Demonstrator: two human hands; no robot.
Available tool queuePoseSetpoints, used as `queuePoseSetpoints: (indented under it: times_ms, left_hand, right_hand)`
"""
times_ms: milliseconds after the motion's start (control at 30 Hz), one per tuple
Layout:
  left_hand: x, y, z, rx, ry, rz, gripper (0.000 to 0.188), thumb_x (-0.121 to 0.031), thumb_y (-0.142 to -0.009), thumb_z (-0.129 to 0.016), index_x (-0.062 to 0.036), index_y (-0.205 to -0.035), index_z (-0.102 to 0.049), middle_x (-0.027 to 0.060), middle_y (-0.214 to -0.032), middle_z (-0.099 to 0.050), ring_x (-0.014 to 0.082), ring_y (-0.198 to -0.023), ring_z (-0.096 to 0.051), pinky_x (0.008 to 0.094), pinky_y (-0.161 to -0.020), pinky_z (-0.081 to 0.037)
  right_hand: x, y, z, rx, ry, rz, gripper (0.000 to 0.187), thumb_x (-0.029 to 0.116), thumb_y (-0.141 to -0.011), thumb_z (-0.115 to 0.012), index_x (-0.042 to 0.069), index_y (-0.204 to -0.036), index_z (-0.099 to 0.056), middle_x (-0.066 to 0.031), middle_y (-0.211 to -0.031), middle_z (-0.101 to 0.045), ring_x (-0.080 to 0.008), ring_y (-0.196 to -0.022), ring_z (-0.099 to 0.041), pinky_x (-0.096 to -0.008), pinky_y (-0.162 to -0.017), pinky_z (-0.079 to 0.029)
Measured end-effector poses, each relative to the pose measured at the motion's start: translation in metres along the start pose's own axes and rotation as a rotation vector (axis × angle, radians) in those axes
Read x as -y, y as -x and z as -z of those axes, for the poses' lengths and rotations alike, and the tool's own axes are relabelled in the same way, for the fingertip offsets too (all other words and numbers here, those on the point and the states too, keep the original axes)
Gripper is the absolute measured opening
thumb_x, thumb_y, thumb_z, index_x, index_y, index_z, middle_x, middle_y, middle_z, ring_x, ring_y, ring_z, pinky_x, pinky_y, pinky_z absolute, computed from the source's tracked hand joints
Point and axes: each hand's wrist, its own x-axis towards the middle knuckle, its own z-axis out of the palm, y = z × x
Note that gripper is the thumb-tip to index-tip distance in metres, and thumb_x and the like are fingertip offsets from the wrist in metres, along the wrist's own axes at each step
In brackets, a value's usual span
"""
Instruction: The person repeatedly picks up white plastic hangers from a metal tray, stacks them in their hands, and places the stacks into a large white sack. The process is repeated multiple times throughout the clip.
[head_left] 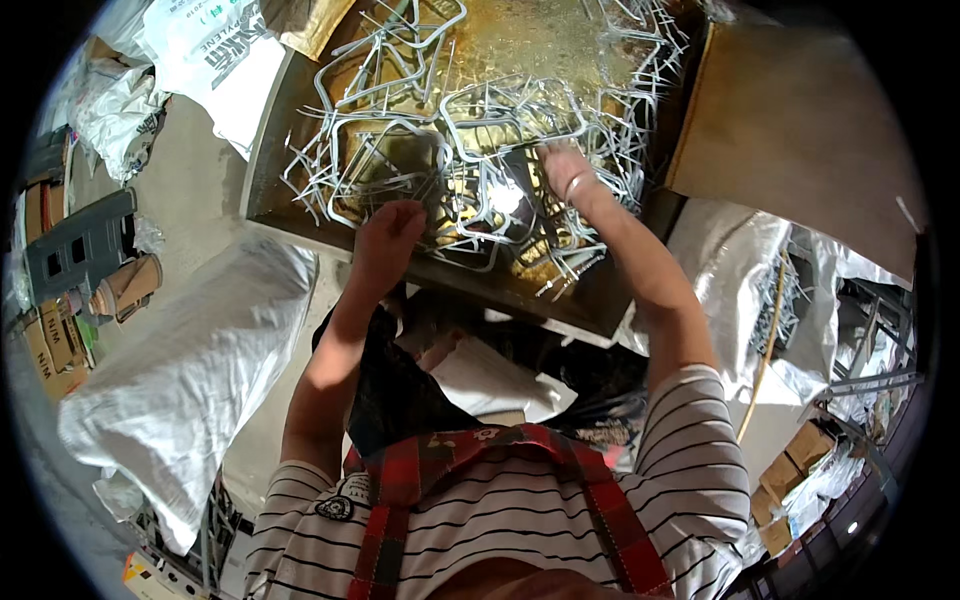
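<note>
A wide metal tray (295,130) holds a tangle of bent grey wire pieces (515,105), some shaped like rounded frames. Over its near side, left of the middle, my left hand (390,235) is closed with curled fingers beside a wire frame (340,200); what the fingers hold, if anything, cannot be made out. Farther in and to the right, my right hand (566,172) rests among the wires, its fingers stretched forward and partly blurred. A band circles that wrist. Yellowish, wet-looking patches show on the tray's bottom between the pieces.
A large brown cardboard sheet (790,130) stands to the tray's right. White woven sacks lie left (200,360) and right (725,270), the right one beside more wire pieces (778,300). A printed white bag (215,60) touches the far left corner. Cardboard (55,350) lies at far left.
</note>
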Motion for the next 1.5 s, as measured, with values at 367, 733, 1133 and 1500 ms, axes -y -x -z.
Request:
queuePoseSetpoints:
  times_ms: [367, 733, 1133, 1500]
  left_hand:
    - [0.029, 0.008, -0.039, -0.246, 0.194, -0.356, 0.014, -0.008, -0.085, -0.057, 0.001, -0.095, -0.061, 0.0018, -0.082, -0.062, 0.0061, -0.072, -0.054, 0.0205, -0.067, -0.044]
    - [0.007, 0.065, -0.001, -0.291, 0.526, -0.255, 0.017, -0.006, -0.088, -0.051, 0.0037, -0.1, -0.056, 0.0104, -0.088, -0.063, 0.0128, -0.069, -0.06, 0.0212, -0.06, -0.049]
    - [0.026, 0.028, -0.045, 0.296, 0.717, -0.08, 0.022, -0.012, -0.082, -0.062, 0.006, -0.093, -0.057, 0.013, -0.085, -0.062, 0.0184, -0.079, -0.061, 0.0261, -0.069, -0.051]
    - [0.003, 0.015, 0.069, -0.51, 0.591, -0.421, 0.022, -0.017, -0.086, -0.06, 0.0012, -0.097, -0.056, 0.0097, -0.068, -0.062, 0.0074, -0.049, -0.047, 0.0187, -0.045, -0.038]
  right_hand:
    - [-0.005, -0.051, -0.104, -0.115, 0.101, -0.084, 0.026, 0.017, -0.087, -0.041, 0.005, -0.103, -0.058, -0.016, -0.098, -0.063, -0.0307, -0.091, -0.061, -0.04, -0.084, -0.046]
    - [0.011, 0.149, -0.041, -0.468, -0.375, -0.083, 0.028, 0.021, -0.082, -0.056, -0.005, -0.091, -0.054, -0.0282, -0.083, -0.059, -0.0411, -0.084, -0.058, -0.0444, -0.075, -0.045]
    - [0.174, 0.136, 0.003, -0.495, -0.39, 0.189, 0.027, 0.015, -0.079, -0.058, 0.003, -0.103, -0.051, -0.0226, -0.086, -0.06, -0.0394, -0.082, -0.057, -0.0427, -0.071, -0.046]
    - [0.143, -0.031, -0.085, -0.241, -0.05, 0.203, 0.026, 0.014, -0.086, -0.039, 0.01, -0.103, -0.058, -0.0129, -0.104, -0.059, -0.0335, -0.098, -0.056, -0.0425, -0.085, -0.044]
